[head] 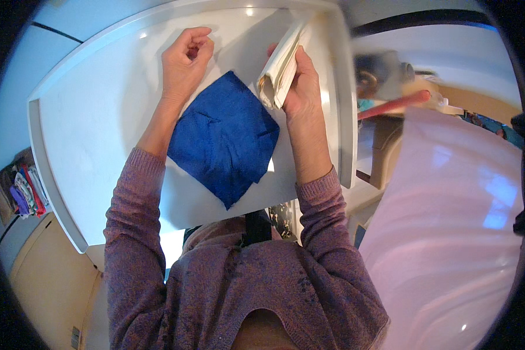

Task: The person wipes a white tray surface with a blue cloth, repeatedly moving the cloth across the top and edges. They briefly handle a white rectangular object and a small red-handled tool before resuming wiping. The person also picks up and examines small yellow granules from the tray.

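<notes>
A blue cloth (225, 135) lies flat on the white tabletop (92, 118), its corners pointing up and down the view. Beyond its upper left edge is my left hand (188, 59), raised with curled fingers; whether something small sits between thumb and fingertips cannot be told. My right hand (302, 85) grips a folded cream bundle (280, 68), cloth or paper, by its sides, above the upper right edge of the blue cloth. The bundle's layers show at its near end, and its far end is blurred.
A raised white rim (348, 96) borders the tabletop. On the right, a pink sheet (446, 210) covers a broad surface, with a red rod-like object (396, 104) beyond it. Several folded fabrics (26, 192) sit at far left, above a pale wooden panel (52, 262).
</notes>
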Action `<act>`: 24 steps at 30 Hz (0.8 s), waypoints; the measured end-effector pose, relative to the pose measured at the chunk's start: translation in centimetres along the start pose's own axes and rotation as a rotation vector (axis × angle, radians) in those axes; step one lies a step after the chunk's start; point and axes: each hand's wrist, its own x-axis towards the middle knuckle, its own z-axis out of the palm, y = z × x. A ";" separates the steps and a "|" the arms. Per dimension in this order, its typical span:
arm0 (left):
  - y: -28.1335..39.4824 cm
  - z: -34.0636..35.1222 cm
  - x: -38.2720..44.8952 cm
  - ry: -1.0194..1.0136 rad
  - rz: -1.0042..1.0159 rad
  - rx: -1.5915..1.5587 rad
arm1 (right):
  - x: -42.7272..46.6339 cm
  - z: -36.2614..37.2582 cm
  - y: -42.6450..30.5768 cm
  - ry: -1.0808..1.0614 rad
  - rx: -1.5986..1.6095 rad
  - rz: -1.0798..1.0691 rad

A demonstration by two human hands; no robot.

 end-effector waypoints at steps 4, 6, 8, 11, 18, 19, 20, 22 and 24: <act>-0.2 -0.1 0.0 -0.004 0.033 -0.012 | 0.1 0.8 0.6 0.002 0.048 0.002; -0.2 -0.2 0.1 -0.008 0.028 0.002 | 0.2 1.0 1.0 0.007 0.038 -0.011; -0.1 -0.2 0.1 -0.003 0.032 0.016 | 0.4 1.3 1.4 0.027 0.047 -0.015; 0.1 -0.2 0.0 -0.006 0.003 0.021 | 0.7 1.6 1.9 0.059 0.032 -0.025; -1.1 -0.3 0.2 0.000 0.032 0.029 | 1.5 0.4 3.2 -0.044 0.007 -0.029; -1.6 -0.4 0.1 0.003 0.033 0.071 | 1.7 -0.1 3.5 -0.062 -0.039 -0.056; -2.0 -0.3 -0.5 0.011 -0.004 0.018 | 1.6 -0.7 3.7 -0.084 -0.041 -0.038; -2.5 0.4 -1.2 -0.061 -0.018 0.053 | 1.0 -2.0 3.6 -0.015 -0.017 -0.106; -2.7 0.5 -1.7 -0.057 -0.078 0.075 | -0.2 -2.7 3.6 -0.022 -0.040 -0.127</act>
